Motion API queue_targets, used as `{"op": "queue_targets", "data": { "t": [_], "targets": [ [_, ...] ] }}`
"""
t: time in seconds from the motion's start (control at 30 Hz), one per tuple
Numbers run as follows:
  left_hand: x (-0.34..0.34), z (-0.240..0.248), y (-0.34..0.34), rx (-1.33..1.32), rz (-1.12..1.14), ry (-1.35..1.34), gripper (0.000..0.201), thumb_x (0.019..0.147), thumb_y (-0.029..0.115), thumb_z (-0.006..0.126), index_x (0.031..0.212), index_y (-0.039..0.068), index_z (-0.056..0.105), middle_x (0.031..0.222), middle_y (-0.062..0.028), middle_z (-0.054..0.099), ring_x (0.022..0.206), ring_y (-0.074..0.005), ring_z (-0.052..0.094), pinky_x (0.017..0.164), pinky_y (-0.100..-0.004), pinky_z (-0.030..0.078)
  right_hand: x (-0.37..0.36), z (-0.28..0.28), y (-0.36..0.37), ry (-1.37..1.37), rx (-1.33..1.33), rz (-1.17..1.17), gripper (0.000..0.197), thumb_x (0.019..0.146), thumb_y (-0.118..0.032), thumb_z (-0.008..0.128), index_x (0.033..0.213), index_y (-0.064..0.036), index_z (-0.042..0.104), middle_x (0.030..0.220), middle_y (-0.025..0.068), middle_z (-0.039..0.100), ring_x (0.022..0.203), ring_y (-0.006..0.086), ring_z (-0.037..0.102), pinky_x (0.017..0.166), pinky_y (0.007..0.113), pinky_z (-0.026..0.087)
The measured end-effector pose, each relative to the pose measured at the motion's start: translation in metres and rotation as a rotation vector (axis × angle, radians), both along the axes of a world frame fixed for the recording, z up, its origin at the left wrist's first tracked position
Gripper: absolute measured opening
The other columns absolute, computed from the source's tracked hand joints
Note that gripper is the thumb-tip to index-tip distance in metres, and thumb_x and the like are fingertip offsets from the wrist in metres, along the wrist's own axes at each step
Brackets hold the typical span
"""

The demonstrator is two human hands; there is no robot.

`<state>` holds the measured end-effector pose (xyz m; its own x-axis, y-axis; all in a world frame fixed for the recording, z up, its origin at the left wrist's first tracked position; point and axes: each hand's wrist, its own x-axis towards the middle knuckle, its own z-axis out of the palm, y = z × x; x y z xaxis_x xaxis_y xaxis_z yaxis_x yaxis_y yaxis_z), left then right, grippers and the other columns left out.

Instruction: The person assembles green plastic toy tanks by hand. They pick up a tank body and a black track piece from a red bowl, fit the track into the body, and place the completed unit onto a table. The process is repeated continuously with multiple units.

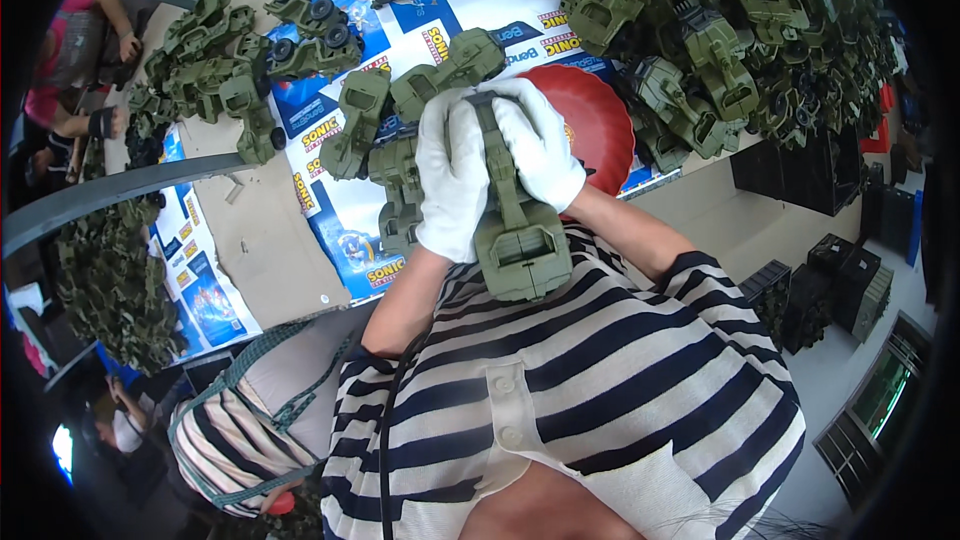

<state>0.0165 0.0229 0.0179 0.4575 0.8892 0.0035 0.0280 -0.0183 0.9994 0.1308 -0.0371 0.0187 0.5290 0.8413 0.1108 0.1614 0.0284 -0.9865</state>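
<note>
Both my hands wear white gloves and grip one olive-green toy army vehicle (522,250) in front of my chest. My left hand (450,180) presses its left side, and my right hand (542,145) wraps round the right side near the far end. The vehicle's boxy near end points toward me; its far end is partly covered by my fingers. Beside my left hand stand more green toy vehicles (397,185), with another one (355,120) just beyond. A red scalloped dish (598,125) lies behind my right hand, partly hidden by it.
A large heap of green vehicles (715,40) fills the table's far right. Others (225,70) lie at the far left, past a grey curved bar (120,190). Printed sheets (340,210) and cardboard (250,230) cover the tabletop. Co-workers (245,440) sit at the left; dark crates (825,285) stand right.
</note>
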Motion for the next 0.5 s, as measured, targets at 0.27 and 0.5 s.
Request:
{"op": "queue_targets", "data": {
  "t": [0.27, 0.5],
  "targets": [
    [0.002, 0.023, 0.013, -0.225, -0.156, -0.041, 0.066, 0.098, 0.04, 0.059, 0.148, 0.006, 0.035, 0.135, -0.0125, 0.048, 0.126, -0.0174, 0.044, 0.106, -0.0317, 0.037, 0.021, 0.015, 0.014, -0.505, 0.336, -0.075, 0.037, 0.082, -0.011, 0.065, 0.117, -0.0014, 0.059, 0.112, 0.0173, 0.065, 0.105, 0.0357, 0.062, 0.091, 0.04, 0.049],
    [-0.026, 0.021, -0.011, -0.326, -0.261, -0.367, 0.087, 0.072, 0.017, 0.087, 0.141, 0.004, 0.037, 0.128, -0.009, 0.054, 0.117, -0.0198, 0.056, 0.098, -0.0353, 0.048, 0.024, 0.03, -0.013, -0.459, 0.432, 0.282, 0.072, 0.089, -0.054, 0.06, 0.135, -0.0002, 0.046, 0.138, 0.0212, 0.05, 0.127, 0.039, 0.05, 0.106, 0.044, 0.04]
  ]
}}
